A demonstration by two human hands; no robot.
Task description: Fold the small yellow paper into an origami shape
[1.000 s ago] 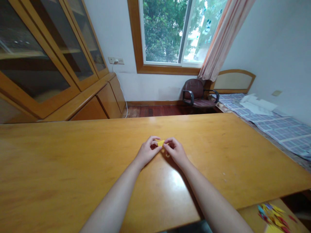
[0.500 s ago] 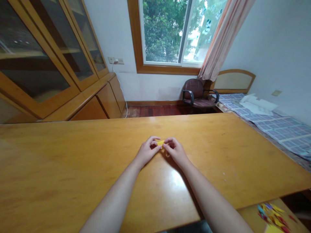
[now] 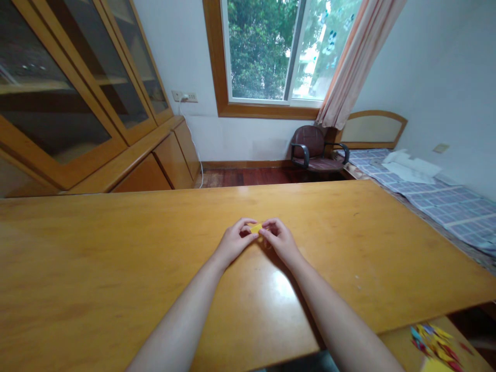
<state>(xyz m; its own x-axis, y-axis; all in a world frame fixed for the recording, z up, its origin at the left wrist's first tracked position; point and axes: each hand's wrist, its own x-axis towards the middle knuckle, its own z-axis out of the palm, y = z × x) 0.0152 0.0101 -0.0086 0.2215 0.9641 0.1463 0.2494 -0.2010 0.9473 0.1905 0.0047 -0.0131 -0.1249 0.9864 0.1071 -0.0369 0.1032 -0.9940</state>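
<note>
Yellow and small, one flat piece point(image 3: 256, 228) is lying between the two hands, in the gap where their fingers are almost meeting. It is looking like paper, but it is too small for me to be sure. The left hand point(image 3: 235, 238) is coming to it from the left side, with its thumb below and its forefinger above, and these fingers are closing narrowly on the left part. The right hand point(image 3: 282, 242) is pinching the right end between thumb and forefinger, and its fingertips are covering some of this end. The longer side of the flat piece seems to be running from left to right, across the person's view, with the right end rising a little. So neither hand is being clearly nearer: both are touching it, one at each end. Both hands are staying over the wooden table point(image 3: 116, 258), and their forearms are reaching forward from the near side. Whether the flat piece is also touching the table below, I cannot tell. Well apart from it, at the lower right, a pile of small coloured pieces point(image 3: 436, 345) is resting on a lower surface point(image 3: 397, 341), nearer to the right forearm than to the left
</note>
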